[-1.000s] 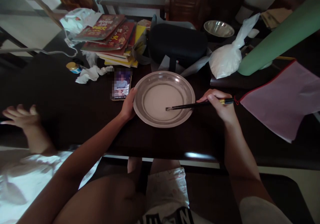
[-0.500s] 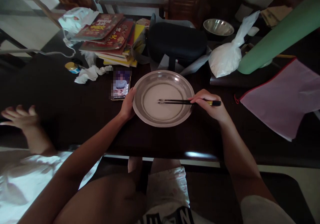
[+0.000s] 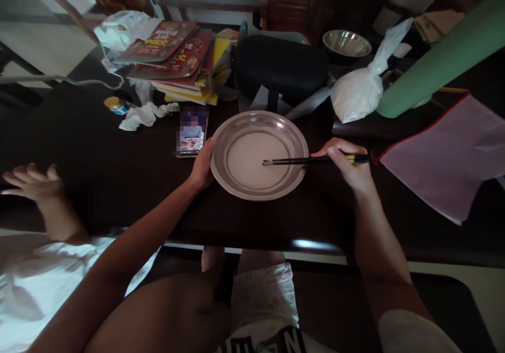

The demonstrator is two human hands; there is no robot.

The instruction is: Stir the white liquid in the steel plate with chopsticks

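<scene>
A round metal plate [image 3: 292, 133] with a pale liquid in it sits on the dark table [image 3: 98, 179] in front of me. My left hand [image 3: 203, 164] grips the plate's left rim. A pair of black chopsticks [image 3: 300, 160] lies level over the plate, held in my right hand [image 3: 349, 166] at the plate's right side. Their tips rest in the liquid, right of the plate's middle.
A phone [image 3: 192, 131] with a lit screen lies left of the plate. Behind are a stack of books [image 3: 177, 58], a black case [image 3: 280, 66], a white powder bag [image 3: 357, 95], a metal bowl [image 3: 346, 43], a green roll [image 3: 442, 61] and a pink pouch [image 3: 445, 153]. Another person's hand [image 3: 33, 182] rests at far left.
My right hand swept the chopsticks left across the plate, then drew them back right; the tips are now right of centre again. My left hand stayed on the rim.
</scene>
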